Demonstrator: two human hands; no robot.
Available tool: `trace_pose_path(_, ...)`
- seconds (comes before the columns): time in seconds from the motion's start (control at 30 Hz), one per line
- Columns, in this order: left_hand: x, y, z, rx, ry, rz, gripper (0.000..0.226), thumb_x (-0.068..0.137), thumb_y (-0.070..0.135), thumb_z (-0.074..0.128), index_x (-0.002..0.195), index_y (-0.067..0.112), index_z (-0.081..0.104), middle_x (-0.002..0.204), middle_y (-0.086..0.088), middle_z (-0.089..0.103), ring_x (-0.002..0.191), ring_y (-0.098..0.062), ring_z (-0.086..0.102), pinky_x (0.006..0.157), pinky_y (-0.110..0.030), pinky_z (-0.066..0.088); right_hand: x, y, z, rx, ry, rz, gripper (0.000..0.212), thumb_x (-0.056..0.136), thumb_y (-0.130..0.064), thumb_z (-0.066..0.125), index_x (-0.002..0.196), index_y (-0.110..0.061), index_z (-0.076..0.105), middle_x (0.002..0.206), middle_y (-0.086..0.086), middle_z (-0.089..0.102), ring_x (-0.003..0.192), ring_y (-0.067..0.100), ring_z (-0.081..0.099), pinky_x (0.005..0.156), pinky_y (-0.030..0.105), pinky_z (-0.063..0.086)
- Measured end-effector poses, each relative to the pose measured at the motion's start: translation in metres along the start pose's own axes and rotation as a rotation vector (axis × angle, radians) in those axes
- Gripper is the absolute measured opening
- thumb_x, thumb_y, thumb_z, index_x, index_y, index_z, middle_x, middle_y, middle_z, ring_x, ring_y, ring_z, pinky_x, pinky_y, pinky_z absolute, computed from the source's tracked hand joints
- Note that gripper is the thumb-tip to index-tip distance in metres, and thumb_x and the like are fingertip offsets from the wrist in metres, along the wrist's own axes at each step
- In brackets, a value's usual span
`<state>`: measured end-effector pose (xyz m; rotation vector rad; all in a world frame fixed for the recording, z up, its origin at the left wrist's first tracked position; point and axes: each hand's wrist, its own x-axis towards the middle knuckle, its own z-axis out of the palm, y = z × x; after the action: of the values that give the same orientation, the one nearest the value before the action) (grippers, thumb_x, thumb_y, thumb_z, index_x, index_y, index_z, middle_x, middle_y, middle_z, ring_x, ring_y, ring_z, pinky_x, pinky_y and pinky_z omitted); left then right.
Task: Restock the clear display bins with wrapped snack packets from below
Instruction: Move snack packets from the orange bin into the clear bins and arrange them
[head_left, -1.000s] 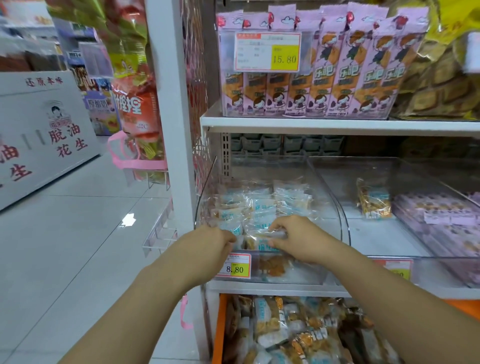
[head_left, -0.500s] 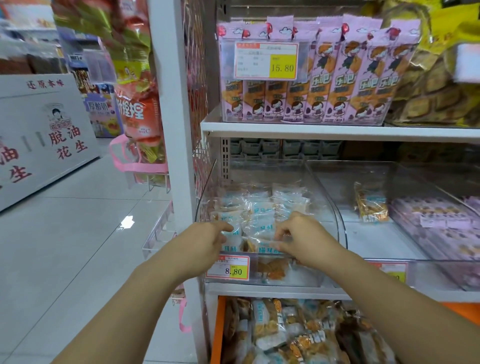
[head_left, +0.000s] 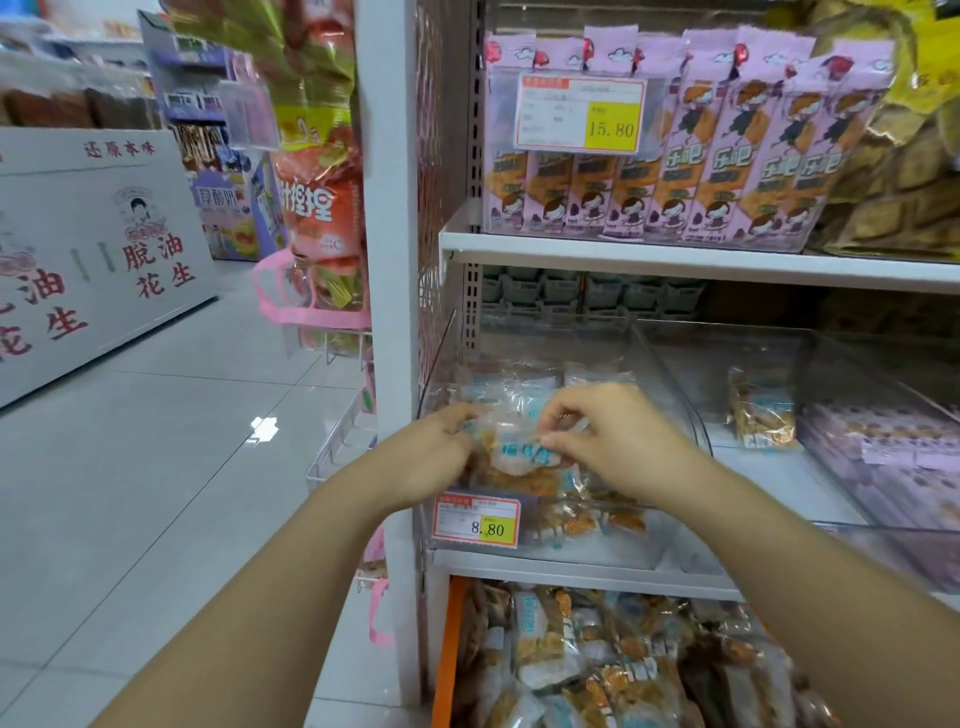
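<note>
Both my hands are at the front of the leftmost clear display bin (head_left: 675, 410) on the middle shelf. My left hand (head_left: 436, 452) and my right hand (head_left: 608, 436) pinch the two ends of a wrapped snack packet (head_left: 519, 452), clear with blue print and brown filling, held just above the bin's front edge. Several similar packets (head_left: 524, 387) lie piled in the bin behind it. Below the shelf, an orange-edged crate (head_left: 443, 675) holds many more wrapped packets (head_left: 597, 660).
A price tag reading 8.80 (head_left: 477, 519) hangs on the bin's front. The neighbouring clear bin (head_left: 727, 343) holds one packet (head_left: 761, 415). Pink boxed snacks (head_left: 691, 156) fill the upper shelf. A white shelf post (head_left: 387, 260) stands left, beside tiled aisle floor (head_left: 156, 467).
Both hands rose slightly and drew closer together, lifting one packet up off the pile at the bin's front. The view has tilted a little downward.
</note>
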<state>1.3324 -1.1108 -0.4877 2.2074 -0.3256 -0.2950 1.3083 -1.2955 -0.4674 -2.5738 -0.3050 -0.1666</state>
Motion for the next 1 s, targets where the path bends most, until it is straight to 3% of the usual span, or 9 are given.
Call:
trace_pose_path(0.1,0.001,0.001,0.000,0.008,0.014,0.005,0.044,0.099,0.012,0.036,0.141,0.025,0.039,0.109,-0.013,0.064,0.082,-0.019,0.054,0.071,-0.025,0.043,0.007,0.002,0.026,-0.014,-0.066,-0.017,0.008,0.088,-0.015,0.064,0.084,-0.022,0.066,0.076,-0.015,0.057,0.078,0.005,0.056,0.069,0.017,0.040)
trace_pose_path(0.23,0.001,-0.001,-0.002,0.055,-0.015,0.006,0.050,0.095,0.009,0.040,0.143,0.025,0.036,0.107,-0.005,0.057,0.089,-0.017,0.051,0.068,-0.023,0.038,0.014,0.004,0.029,0.009,-0.106,-0.017,0.007,0.087,-0.012,0.065,0.089,-0.017,0.070,0.072,-0.018,0.055,0.076,0.003,0.056,0.063,0.005,0.038)
trace_pose_path(0.33,0.000,-0.003,-0.002,0.141,-0.035,0.025,0.044,0.092,0.010,0.047,0.134,0.022,0.043,0.104,-0.005,0.062,0.076,-0.009,0.053,0.064,-0.021,0.040,0.018,0.004,0.027,0.000,-0.143,-0.026,0.007,0.087,-0.014,0.066,0.091,-0.017,0.070,0.081,-0.010,0.062,0.081,0.008,0.061,0.068,0.012,0.044)
trace_pose_path(0.4,0.000,-0.003,-0.001,0.290,-0.037,0.080,0.036,0.090,0.011,0.052,0.125,0.018,0.052,0.092,0.004,0.061,0.069,-0.003,0.050,0.059,-0.016,0.037,0.018,0.004,0.029,0.003,-0.154,-0.024,0.009,0.086,-0.016,0.067,0.095,-0.015,0.071,0.087,-0.005,0.064,0.087,0.011,0.062,0.076,0.019,0.047)
trace_pose_path(0.57,0.001,0.002,-0.001,0.589,0.001,0.116,0.024,0.091,0.010,0.055,0.113,0.015,0.060,0.110,-0.003,0.064,0.091,-0.015,0.056,0.076,-0.020,0.040,0.013,0.008,0.033,0.002,-0.174,-0.024,0.033,0.083,-0.024,0.072,0.115,-0.018,0.066,0.113,-0.005,0.064,0.101,0.008,0.057,0.086,0.020,0.044)
trace_pose_path(0.7,0.008,0.003,0.003,0.717,-0.029,0.085,0.025,0.091,0.008,0.055,0.114,0.015,0.061,0.115,-0.006,0.062,0.102,-0.021,0.058,0.084,-0.028,0.046,0.016,0.008,0.034,-0.014,-0.231,-0.004,0.034,0.083,-0.024,0.071,0.117,-0.019,0.066,0.115,-0.004,0.064,0.101,0.012,0.058,0.084,0.024,0.045)
trace_pose_path(0.83,0.007,0.005,0.005,0.793,-0.104,0.069,0.028,0.094,0.007,0.047,0.117,0.015,0.061,0.116,-0.007,0.061,0.103,-0.022,0.056,0.085,-0.031,0.045,0.019,0.010,0.033,-0.010,-0.336,0.023,0.027,0.087,-0.025,0.067,0.113,-0.017,0.068,0.106,-0.001,0.066,0.092,0.013,0.060,0.077,0.024,0.046)
trace_pose_path(1.0,0.001,0.007,0.001,0.695,-0.145,0.057,0.036,0.093,0.009,0.040,0.121,0.016,0.062,0.120,-0.007,0.062,0.105,-0.022,0.057,0.093,-0.036,0.046,0.016,0.013,0.032,0.012,-0.379,0.005,0.019,0.091,-0.027,0.061,0.103,-0.015,0.072,0.078,-0.008,0.062,0.072,0.010,0.054,0.069,0.025,0.044)
